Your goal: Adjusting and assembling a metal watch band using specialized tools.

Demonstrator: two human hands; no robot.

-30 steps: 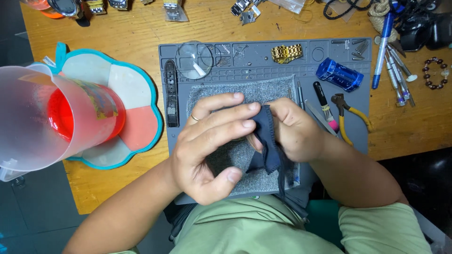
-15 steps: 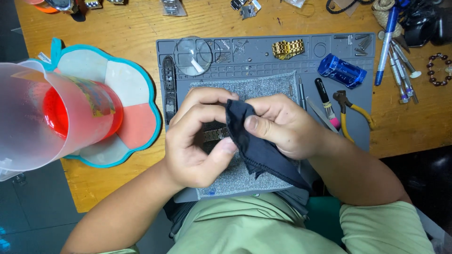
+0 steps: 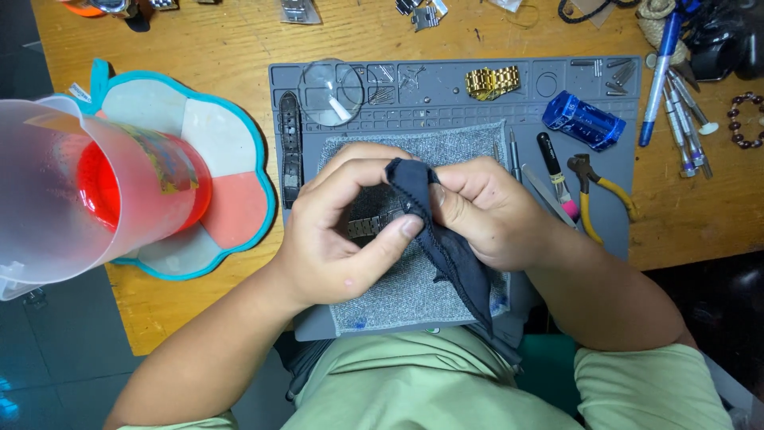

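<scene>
Left hand [image 3: 334,231], right hand [image 3: 485,211] pinch dark cloth [image 3: 446,239].

Colourful label [image 3: 163,159] on the translucent jug [image 3: 72,199], far left

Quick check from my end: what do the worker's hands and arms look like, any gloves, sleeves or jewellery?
No gloves: the left hand and right hand are bare, as are both forearms. Short light green sleeves end near the elbows, matching the shirt. I can make out no watch or bracelet on either wrist.
</scene>
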